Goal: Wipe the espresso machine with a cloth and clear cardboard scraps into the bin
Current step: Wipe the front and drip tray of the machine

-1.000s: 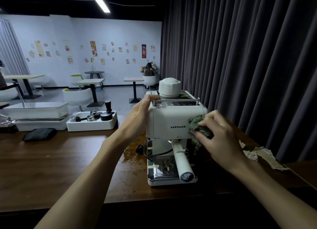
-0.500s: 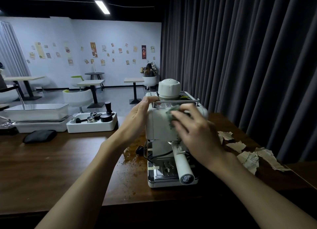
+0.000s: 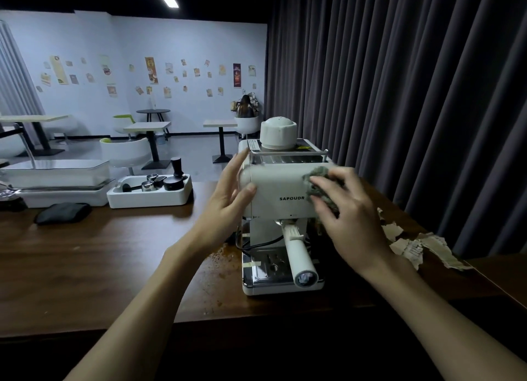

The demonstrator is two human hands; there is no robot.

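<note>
A cream espresso machine (image 3: 278, 187) stands on the dark wooden counter (image 3: 99, 252), its portafilter handle (image 3: 299, 255) pointing toward me. My right hand (image 3: 348, 218) holds a grey-green cloth (image 3: 320, 182) against the right part of the machine's front panel. My left hand (image 3: 228, 201) lies with straight fingers against the machine's left side, thumb on the front edge. Torn cardboard scraps (image 3: 413, 245) lie on the counter to the right of the machine, partly hidden behind my right hand. No bin is in view.
Coffee grounds (image 3: 219, 266) are scattered on the counter left of the machine's base. A white tray (image 3: 151, 199) with tamper and small cups sits at back left, beside a black pouch (image 3: 62, 212) and a clear-lidded box (image 3: 57, 175). A dark curtain (image 3: 413, 95) hangs close behind.
My right hand has swept the cloth from the panel's upper middle back to its right side. My left hand has slid down from the top rail to the machine's left side, fingers straightened.
</note>
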